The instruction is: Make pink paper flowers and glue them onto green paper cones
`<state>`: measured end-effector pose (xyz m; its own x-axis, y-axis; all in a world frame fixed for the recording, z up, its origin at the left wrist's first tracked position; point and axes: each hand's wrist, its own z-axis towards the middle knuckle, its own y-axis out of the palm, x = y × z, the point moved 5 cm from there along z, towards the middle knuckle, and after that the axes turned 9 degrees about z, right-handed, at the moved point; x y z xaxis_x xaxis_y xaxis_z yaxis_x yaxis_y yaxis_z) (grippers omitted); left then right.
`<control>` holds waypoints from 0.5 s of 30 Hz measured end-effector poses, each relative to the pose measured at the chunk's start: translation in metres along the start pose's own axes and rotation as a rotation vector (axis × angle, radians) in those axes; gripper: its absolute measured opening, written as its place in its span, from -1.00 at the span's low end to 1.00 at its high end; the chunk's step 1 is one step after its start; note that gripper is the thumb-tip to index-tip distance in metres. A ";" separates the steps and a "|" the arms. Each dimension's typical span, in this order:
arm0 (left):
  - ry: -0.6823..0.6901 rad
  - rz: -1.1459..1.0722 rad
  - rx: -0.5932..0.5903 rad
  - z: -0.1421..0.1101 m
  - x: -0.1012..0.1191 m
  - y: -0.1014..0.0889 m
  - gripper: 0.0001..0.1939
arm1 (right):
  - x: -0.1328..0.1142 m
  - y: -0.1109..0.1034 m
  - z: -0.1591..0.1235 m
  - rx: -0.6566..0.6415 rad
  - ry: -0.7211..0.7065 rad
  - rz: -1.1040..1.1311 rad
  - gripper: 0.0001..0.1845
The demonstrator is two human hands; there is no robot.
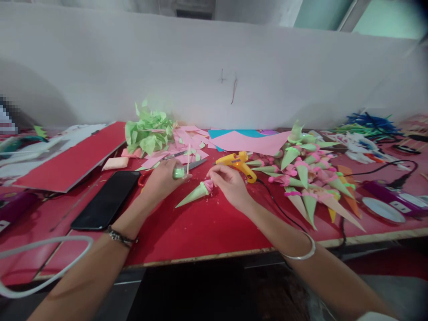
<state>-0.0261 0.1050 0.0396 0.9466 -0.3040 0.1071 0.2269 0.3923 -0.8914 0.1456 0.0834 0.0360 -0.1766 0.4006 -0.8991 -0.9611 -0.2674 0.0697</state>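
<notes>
Above the red tabletop [207, 236], my left hand [162, 178] is closed around a small clear container [179, 172] with light green contents. A thin pale stick [188, 158] stands up beside the container, close to the fingers. My right hand [229, 183] has thumb and fingertips pinched together at the pink top of a small paper ice-cream cone [194, 196]. The cone lies tilted on the table, its green point toward the lower left. Anything tiny between those fingertips is too small to make out. Scissors [198, 163] lie behind my left hand, partly hidden by it.
A yellow glue gun [239, 163] lies just behind my right hand, its cord trailing right. Many finished cones [309, 178] are heaped at the right. A black phone [105, 200] lies left, with crumpled green paper [149, 133] and pink sheets [250, 141] at the back.
</notes>
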 end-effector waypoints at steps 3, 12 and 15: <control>0.140 -0.059 0.018 -0.006 0.021 -0.003 -0.72 | -0.004 0.007 -0.003 -0.105 -0.066 -0.116 -0.86; 0.329 -0.043 -0.013 -0.015 0.044 0.000 -0.69 | -0.003 0.011 -0.005 -0.176 -0.148 -0.375 -0.82; 0.319 -0.021 -0.012 -0.015 0.045 -0.002 -0.64 | -0.004 0.012 -0.005 -0.192 -0.164 -0.438 -0.85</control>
<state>0.0124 0.0774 0.0397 0.8218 -0.5695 -0.0159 0.2412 0.3732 -0.8958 0.1363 0.0742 0.0380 0.1886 0.6393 -0.7454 -0.8985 -0.1940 -0.3937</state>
